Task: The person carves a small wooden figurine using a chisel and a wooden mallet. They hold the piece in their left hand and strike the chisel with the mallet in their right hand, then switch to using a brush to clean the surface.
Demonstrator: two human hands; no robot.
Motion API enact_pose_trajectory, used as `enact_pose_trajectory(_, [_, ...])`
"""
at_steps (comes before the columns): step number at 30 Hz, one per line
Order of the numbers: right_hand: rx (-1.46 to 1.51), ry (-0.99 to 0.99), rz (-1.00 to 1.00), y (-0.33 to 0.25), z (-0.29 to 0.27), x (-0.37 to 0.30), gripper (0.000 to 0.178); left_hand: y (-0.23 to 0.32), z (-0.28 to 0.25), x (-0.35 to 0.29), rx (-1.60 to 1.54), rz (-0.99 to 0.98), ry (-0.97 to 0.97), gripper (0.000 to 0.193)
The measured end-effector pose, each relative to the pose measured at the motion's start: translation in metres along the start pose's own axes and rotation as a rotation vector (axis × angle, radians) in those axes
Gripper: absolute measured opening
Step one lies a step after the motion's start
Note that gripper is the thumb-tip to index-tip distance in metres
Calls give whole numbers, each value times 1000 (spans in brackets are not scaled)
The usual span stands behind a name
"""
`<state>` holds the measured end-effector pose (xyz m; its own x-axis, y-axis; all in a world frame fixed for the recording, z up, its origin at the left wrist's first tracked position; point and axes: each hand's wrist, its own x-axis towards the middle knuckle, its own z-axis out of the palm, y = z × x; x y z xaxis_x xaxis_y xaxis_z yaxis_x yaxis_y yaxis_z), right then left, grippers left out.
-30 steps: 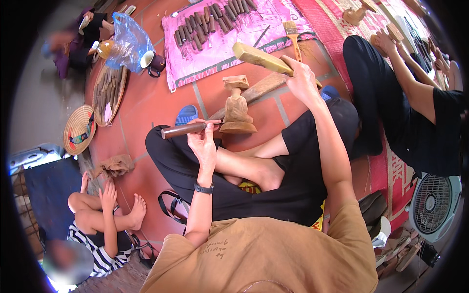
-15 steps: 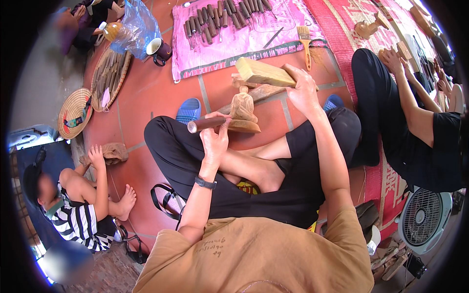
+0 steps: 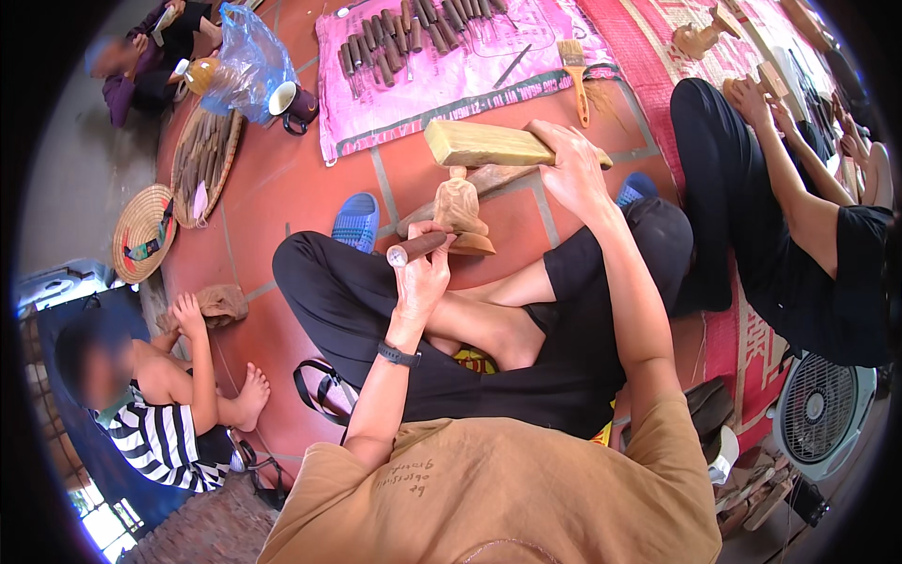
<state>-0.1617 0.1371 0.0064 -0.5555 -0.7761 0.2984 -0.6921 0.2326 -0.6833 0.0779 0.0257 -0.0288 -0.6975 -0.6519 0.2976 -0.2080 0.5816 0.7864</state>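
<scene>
My left hand [image 3: 423, 285] is closed round the dark wooden handle of a carving chisel [image 3: 416, 248]. Its butt end points left, and the blade side is by the lower part of a carved wooden figure [image 3: 458, 207]. The pale figure stands upright on its base in front of my crossed legs. In my right hand [image 3: 573, 174] is a blocky wooden mallet [image 3: 484, 144], its head over the figure's top and apart from the chisel. The mallet hides part of the figure's upper end. The chisel's cutting edge cannot be made out.
A long piece of wood [image 3: 507, 179] lies behind the figure. Beyond it, a pink sheet [image 3: 376, 120] bears several chisels and a flat brush [image 3: 574, 75]. A mug [image 3: 294, 106] and a basket of tools [image 3: 230, 160] are at far left. People sit on both sides; a fan [image 3: 816, 409] stands right.
The mallet in my right hand has shifted left and slightly down. The chisel's butt end has moved right and turned more toward me. The view has shifted a little.
</scene>
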Motion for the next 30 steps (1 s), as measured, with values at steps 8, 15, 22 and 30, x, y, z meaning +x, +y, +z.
enact_pose_trajectory(8, [55,4,38,-3,-4,0,34,4,2,5,147,-1,-28,14])
enact_pose_trajectory(15, [94,28,135,-2,-5,-1,38,-13,6,0,-186,-217,53,18])
enact_pose_trajectory(22, [90,12,117,-8,-9,0,38,-12,4,5,88,-6,-37,16])
enact_pose_trajectory(30, [74,-13,-135,-9,-9,-3,41,14,4,13,250,-43,-129,12])
